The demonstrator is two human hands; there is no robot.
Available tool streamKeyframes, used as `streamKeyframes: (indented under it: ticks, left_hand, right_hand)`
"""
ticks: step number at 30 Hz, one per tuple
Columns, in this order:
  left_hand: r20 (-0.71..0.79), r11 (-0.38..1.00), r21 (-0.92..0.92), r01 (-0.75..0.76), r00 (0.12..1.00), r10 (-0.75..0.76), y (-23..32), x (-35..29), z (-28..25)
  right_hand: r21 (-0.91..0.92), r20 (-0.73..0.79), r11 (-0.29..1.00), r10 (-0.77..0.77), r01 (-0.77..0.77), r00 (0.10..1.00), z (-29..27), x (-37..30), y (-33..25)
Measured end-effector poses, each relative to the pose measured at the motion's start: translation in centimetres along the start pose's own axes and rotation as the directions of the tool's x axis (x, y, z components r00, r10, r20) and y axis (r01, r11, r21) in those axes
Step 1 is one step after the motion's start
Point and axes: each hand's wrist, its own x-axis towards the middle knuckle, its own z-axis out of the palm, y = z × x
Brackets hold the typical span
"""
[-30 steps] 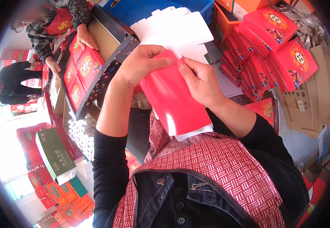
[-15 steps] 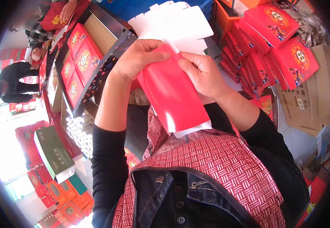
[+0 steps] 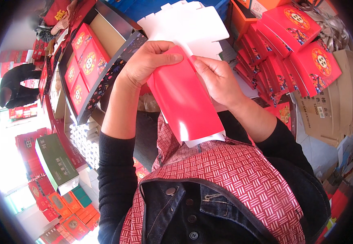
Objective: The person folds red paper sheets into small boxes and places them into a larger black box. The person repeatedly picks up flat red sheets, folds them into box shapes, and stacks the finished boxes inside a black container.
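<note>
A glossy red cardboard piece (image 3: 184,103), white on its underside, hangs between my two hands in front of my checked apron. At its upper left corner, my left hand (image 3: 152,61) pinches it with the thumb flat on the red face. My right hand (image 3: 217,77) grips the upper right edge between thumb and fingers. Just beyond the hands lie white die-cut cardboard blanks (image 3: 188,26) with notched edges. The fingertips behind the red piece are hidden.
To the left, a dark patterned tray (image 3: 115,77) holds several red boxes (image 3: 90,61). Stacked red printed boxes (image 3: 292,26) rise at the right, above a brown carton (image 3: 327,110). A green box (image 3: 56,160) stands lower left. Co-workers are at the far left.
My right hand has shifted very slightly along the edge of the red cardboard. My left hand keeps its hold. A co-worker at the upper left has moved.
</note>
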Motion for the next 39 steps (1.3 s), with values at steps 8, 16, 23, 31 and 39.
streamKeyframes:
  ticks: [8,16,23,31,39]
  left_hand:
    - [0.025,0.999,-0.003,-0.032,0.999,0.032,0.1,0.1,0.1]
    - [0.037,1.000,0.001,-0.018,0.999,0.018,0.1,0.0,-0.2]
    - [-0.003,0.999,0.043,0.000,1.000,0.000,0.2,-0.1,0.2]
    - [-0.045,0.999,0.046,-0.024,0.999,0.026,-0.4,0.4,0.2]
    - [-0.100,0.991,0.123,-0.048,0.993,0.060,-0.9,0.7,0.4]
  right_hand:
    - [0.062,-0.004,0.998,0.007,-0.007,1.000,0.0,-0.1,0.1]
    - [0.073,0.019,0.995,0.059,-0.060,0.998,-0.1,0.0,0.1]
    - [0.334,-0.051,0.939,-0.064,0.078,0.997,-0.2,0.2,-0.3]
    - [0.291,-0.062,0.957,0.029,-0.010,0.998,-1.2,0.5,0.2]
    - [0.344,-0.261,0.939,0.066,0.029,0.963,0.8,-0.3,1.1]
